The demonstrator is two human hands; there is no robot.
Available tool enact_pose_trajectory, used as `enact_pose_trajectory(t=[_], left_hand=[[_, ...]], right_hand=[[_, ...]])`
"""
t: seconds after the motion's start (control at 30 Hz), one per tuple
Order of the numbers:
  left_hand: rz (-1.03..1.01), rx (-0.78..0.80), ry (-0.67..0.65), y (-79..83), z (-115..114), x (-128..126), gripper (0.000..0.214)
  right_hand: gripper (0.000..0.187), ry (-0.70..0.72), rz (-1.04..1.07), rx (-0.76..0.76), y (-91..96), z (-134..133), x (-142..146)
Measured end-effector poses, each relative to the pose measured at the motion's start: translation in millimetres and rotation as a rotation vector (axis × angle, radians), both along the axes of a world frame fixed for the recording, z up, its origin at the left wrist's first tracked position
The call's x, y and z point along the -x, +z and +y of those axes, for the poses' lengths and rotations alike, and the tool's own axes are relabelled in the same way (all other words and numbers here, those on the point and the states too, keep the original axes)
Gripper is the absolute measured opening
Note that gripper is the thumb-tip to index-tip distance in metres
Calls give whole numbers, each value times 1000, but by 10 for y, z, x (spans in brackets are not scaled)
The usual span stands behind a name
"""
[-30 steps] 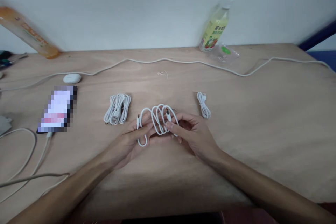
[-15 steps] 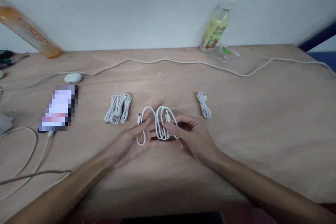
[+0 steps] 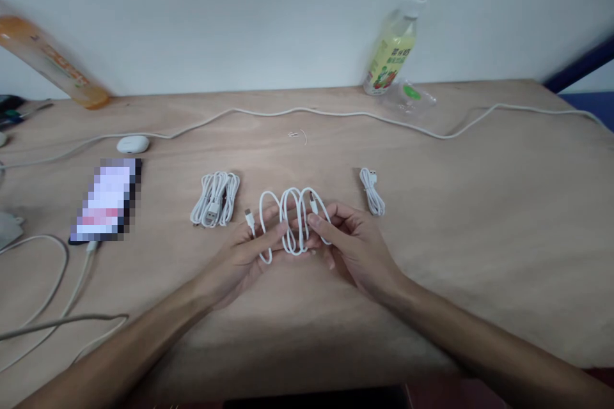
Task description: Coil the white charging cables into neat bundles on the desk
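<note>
Between my two hands is a white USB cable (image 3: 291, 220) in loose loops, held just above the table (image 3: 460, 249). My left hand (image 3: 249, 255) is closed on the loops from the left, its thumb across them; one small plug sticks up beside that thumb. My right hand (image 3: 352, 239) pinches the right side of the coil near the other plug, with its thumb on top. A tied bunch of white cables (image 3: 217, 199) lies beyond my left hand. Past my right hand rests a single tied white cable (image 3: 372, 192). The undersides of my fingers are partly hidden.
At the left lie a phone (image 3: 108, 198) with a charging lead and a white earbud case (image 3: 133, 144). A long white cord (image 3: 297, 110) crosses the table's back. Twist-tie scraps (image 3: 298, 135), an orange bottle (image 3: 55, 64) and a yellow-green bottle (image 3: 391, 51) are farther back.
My left hand has moved right and its thumb now lies over the loops. The coil has spread into separate loops, and the left plug has tipped leftward.
</note>
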State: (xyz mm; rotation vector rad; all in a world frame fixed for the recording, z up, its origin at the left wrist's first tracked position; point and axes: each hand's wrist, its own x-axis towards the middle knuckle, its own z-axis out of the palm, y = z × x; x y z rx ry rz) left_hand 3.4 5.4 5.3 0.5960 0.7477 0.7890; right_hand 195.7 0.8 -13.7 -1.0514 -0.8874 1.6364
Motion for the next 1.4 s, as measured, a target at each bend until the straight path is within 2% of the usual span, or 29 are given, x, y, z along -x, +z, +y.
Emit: enact_pose_trajectory(t=[0.1,0.43,0.67,0.87,1.0,1.13,1.3,1.4], left_hand=[[30,-34,-21,14,-4,-5,69],[33,-57,-9,14,24,22,60],[34,-6,80,2,30,53,64],[50,10,120,14,45,42,58],[58,13,125,23,45,37,59],[29,-4,115,12,35,45,58],[29,-20,100,13,39,40,65],[30,-17,106,18,44,38,61]], right_hand=[[42,-7,-3,4,15,-6,-2],[37,-117,-9,-12,60,2,-8],[42,-256,1,11,94,24,-19],[48,-181,45,52,127,41,-22],[39,-94,53,37,114,44,-30],[30,-86,50,55,75,49,-37],[34,-47,51,64,86,56,-39],[37,-48,74,51,99,54,-35]])
